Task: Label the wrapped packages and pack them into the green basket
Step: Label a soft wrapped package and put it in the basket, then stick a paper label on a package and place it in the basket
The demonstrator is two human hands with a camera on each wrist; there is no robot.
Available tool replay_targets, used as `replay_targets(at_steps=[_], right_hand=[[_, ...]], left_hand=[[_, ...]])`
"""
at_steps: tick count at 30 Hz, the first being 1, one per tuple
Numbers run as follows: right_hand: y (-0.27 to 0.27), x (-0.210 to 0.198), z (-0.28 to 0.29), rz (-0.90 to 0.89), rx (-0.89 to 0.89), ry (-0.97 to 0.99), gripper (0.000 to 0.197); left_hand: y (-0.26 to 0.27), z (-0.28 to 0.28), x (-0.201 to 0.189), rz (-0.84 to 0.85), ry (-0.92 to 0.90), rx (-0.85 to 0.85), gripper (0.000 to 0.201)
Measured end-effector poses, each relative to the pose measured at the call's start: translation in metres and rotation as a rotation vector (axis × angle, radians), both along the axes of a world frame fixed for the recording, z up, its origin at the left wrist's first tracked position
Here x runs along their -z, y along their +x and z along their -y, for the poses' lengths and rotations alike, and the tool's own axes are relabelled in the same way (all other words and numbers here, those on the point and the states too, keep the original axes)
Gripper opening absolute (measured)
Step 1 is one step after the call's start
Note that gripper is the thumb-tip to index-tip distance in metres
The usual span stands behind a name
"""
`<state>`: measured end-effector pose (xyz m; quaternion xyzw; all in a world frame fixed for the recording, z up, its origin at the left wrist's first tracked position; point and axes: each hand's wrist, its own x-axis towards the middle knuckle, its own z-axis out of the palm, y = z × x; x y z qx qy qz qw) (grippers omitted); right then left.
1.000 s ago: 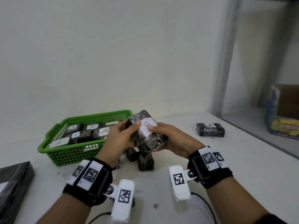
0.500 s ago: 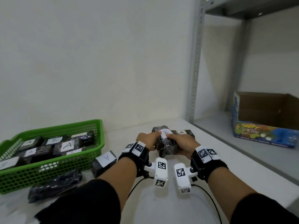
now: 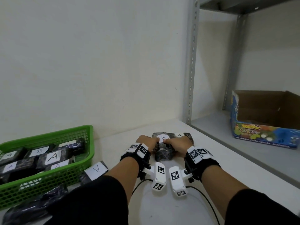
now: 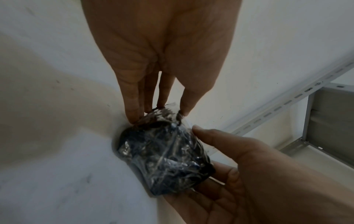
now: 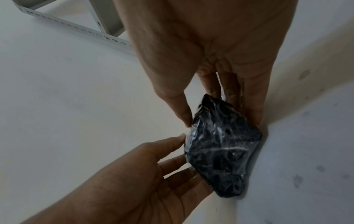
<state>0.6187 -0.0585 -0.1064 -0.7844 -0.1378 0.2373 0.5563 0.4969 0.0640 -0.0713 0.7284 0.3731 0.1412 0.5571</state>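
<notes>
Item: wrapped package (image 3: 164, 150), white "B" label on top, resting on the white surface (image 3: 162, 208) beside an "A"-labelled package (image 3: 181, 135).
Grip: your left hand (image 3: 146, 142) and right hand (image 3: 177, 144) both grasp its sides.
Green basket (image 3: 48, 174): left of you, holding labelled packages.

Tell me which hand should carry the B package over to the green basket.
Left, probably. Both hands hold the B package, but the green basket sits on the left hand's side; the right hand would have to cross over.
</notes>
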Motion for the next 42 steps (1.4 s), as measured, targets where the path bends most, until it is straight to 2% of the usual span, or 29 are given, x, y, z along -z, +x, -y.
replay_targets(at_steps=[2, 4, 6, 8, 13, 14, 17, 19, 23, 28, 33, 39, 42], right_hand=[[-0.004, -0.005, 0.001, 0.000, 0.019, -0.002, 0.091], [-0.023, -0.023, 0.010, 0.020, 0.021, -0.003, 0.065], [-0.035, -0.034, 0.017, 0.061, 0.026, -0.041, 0.039], [-0.046, -0.042, 0.024, 0.128, 0.037, -0.088, 0.037], [-0.071, -0.063, 0.039, 0.336, 0.092, -0.081, 0.034], [-0.077, -0.069, 0.042, 0.375, 0.083, -0.089, 0.036], [-0.101, -0.089, 0.046, 0.471, -0.021, -0.073, 0.051], [-0.122, -0.103, 0.047, 0.526, -0.113, -0.050, 0.064], [-0.169, -0.118, 0.041, 0.617, -0.301, -0.068, 0.080], [-0.226, -0.121, 0.023, 0.703, -0.504, -0.119, 0.090], [-0.274, -0.118, 0.001, 0.776, -0.677, -0.116, 0.096], [-0.323, -0.108, -0.027, 0.904, -0.832, -0.175, 0.099], [-0.344, -0.104, -0.040, 0.931, -0.928, -0.241, 0.093]], left_hand=[[0.002, -0.001, 0.001, -0.031, 0.060, 0.040, 0.050], [0.001, 0.000, -0.002, -0.083, 0.134, 0.090, 0.046], [-0.005, 0.004, -0.008, -0.063, 0.117, 0.065, 0.046], [-0.005, 0.003, -0.009, -0.080, 0.139, 0.035, 0.041], [-0.024, 0.010, -0.032, -0.175, 0.377, 0.100, 0.032], [-0.032, 0.009, -0.039, -0.199, 0.432, 0.142, 0.033], [-0.063, 0.008, -0.063, -0.228, 0.527, 0.225, 0.066], [-0.090, 0.009, -0.076, -0.235, 0.602, 0.264, 0.071], [-0.160, 0.007, -0.097, -0.259, 0.722, 0.264, 0.075], [-0.256, -0.002, -0.116, -0.310, 0.799, 0.222, 0.079], [-0.342, -0.005, -0.120, -0.380, 0.883, 0.187, 0.070], [-0.400, -0.016, -0.101, -0.486, 0.862, 0.153, 0.076], [-0.412, -0.020, -0.088, -0.541, 0.857, 0.161, 0.069]])
